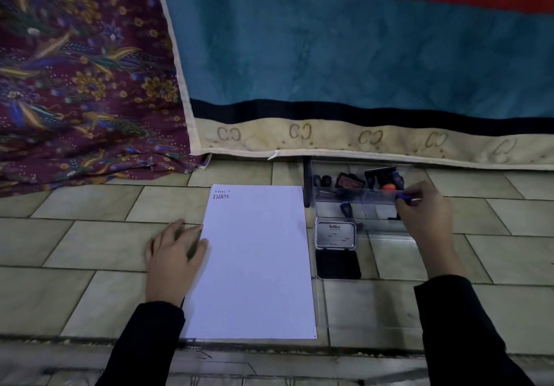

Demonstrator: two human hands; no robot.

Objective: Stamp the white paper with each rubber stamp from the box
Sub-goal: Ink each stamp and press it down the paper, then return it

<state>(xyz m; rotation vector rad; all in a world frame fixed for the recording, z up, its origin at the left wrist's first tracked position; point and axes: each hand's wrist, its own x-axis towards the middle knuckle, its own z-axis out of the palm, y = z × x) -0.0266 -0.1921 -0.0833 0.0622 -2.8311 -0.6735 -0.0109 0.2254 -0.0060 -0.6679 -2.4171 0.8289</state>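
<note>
Head view. The white paper (254, 265) lies on the tiled floor (90, 244). My left grip (175, 258) rests flat, fingers straight, on the paper's left edge. Just right of the paper stands the clear box (344, 196). At the end of the box farthest from the paper, my right grip (425, 214) pinches a blue-handled stamp (401, 196). The ink pad (337, 262) lies open just right of the paper, nearer me than the box.

Procedure, as I judge it:
1. Lift the stamp straight up, clear of the box wall.
2. Press its face squarely on the ink pad.
3. Set it on bare paper below the SAMPLE print (220, 196) at the paper's far-left corner, with the left grip pinning the sheet.

Count: one sheet, one box, one ink pad, one clear print. At least six stamps show, but overlap prevents an exact count.
</note>
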